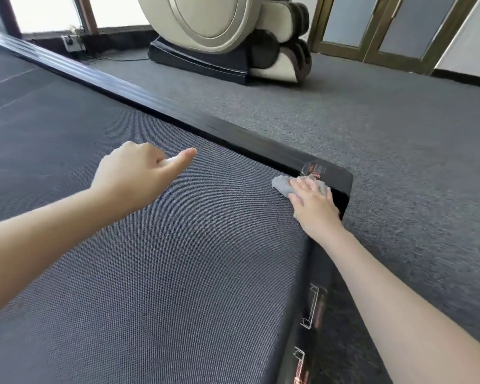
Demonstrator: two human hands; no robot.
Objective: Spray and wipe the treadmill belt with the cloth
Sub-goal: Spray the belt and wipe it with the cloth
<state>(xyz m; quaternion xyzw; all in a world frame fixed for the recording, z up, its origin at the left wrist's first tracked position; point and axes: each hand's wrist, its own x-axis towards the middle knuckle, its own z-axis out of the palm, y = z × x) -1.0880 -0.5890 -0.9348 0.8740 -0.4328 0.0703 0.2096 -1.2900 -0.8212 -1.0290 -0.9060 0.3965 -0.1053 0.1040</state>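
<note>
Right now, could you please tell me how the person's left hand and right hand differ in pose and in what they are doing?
The right hand lies flat with fingers spread, pressing the grey cloth at the belt's corner by the black side rail; the left hand touches no cloth. The left hand is loosely curled with something small and pale in its fingers, too hidden to identify; the right hand is open. Both reach out over the treadmill belt on bare forearms.
</note>
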